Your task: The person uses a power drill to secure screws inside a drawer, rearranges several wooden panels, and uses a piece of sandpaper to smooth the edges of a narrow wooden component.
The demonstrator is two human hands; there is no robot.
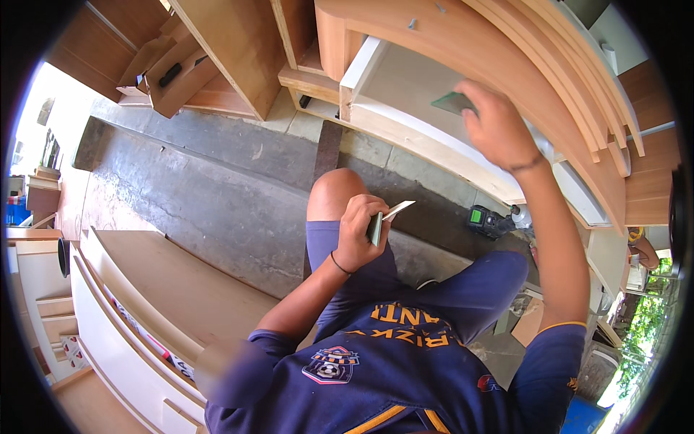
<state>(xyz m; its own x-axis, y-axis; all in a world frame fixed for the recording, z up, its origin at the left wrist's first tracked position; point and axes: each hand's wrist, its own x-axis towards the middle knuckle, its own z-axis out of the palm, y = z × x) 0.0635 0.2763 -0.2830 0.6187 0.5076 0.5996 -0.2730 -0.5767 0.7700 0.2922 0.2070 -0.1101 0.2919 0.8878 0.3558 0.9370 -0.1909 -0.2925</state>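
Observation:
My right hand [499, 126] is over the white-lined drawer or box [405, 79], pinching a thin green flat piece [452, 103] like a plastic spreader. Its edge points left over the pale panel inside. Above my knee, my left hand [354, 230] is closed around another green flat piece [375, 228]. A thin, pale, pointed blade or sheet [400, 210] juts out to the right of those fingers; whether it is joined to the green piece I cannot tell. Beyond the drawer, a small blue-grey scrap [412, 24] lies on the curved wooden board [463, 40].
A cordless power tool [489, 221] in black and green lies on the floor below the drawer. Curved boards [571, 79] are stacked at the upper right. Long curved panels [137, 311] stand at the lower left. An open cardboard box [173, 76] rests at the upper left.

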